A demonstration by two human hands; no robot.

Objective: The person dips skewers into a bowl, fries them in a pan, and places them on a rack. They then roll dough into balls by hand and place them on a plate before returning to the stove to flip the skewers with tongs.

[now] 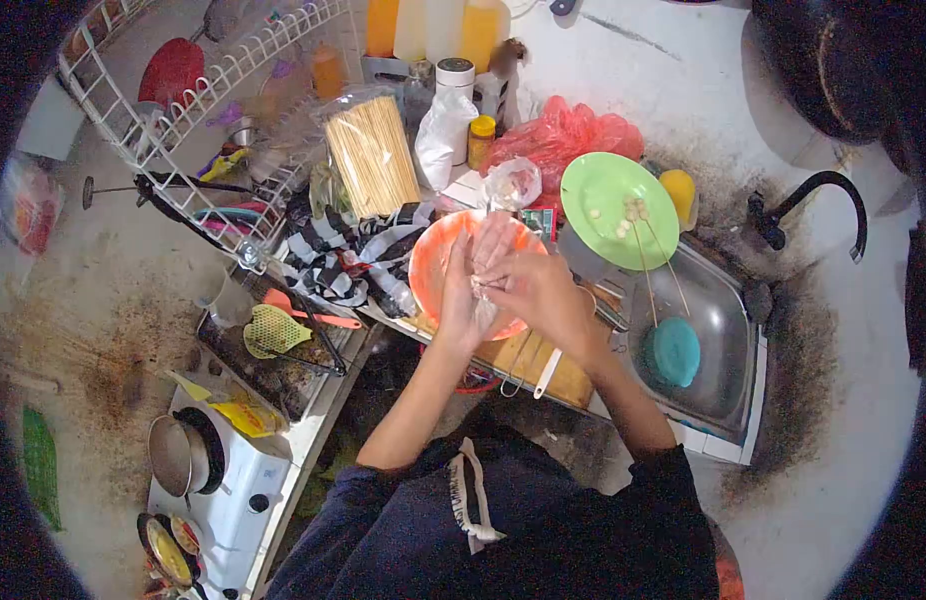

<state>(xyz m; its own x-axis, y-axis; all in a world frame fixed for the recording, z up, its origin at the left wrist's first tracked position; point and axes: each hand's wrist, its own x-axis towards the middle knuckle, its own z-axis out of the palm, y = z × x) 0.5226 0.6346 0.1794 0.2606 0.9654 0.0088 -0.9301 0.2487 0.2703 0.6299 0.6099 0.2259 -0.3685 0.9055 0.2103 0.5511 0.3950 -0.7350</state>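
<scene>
Over an orange-and-white bowl (430, 250), my two hands meet. My left hand (463, 290) is raised with long fingers extended, and a small lump of pale, sticky dough (479, 285) rests against it. The fingers of my right hand (533, 285) are bent inward and pinch at the same lump; they partly hide it. Whitish residue coats the fingers. Right of the bowl, a green plate (603, 185) carries several small pale balls, some on the ends of thin skewers (665, 268) that reach over the sink.
A pack of bamboo skewers (373, 155) lies behind the bowl, near a red plastic bag (573, 135). At right is a metal sink (718, 330) holding a teal bowl (676, 352). A wire dish rack (133, 150) and a white stove (248, 470) with a pan stand left.
</scene>
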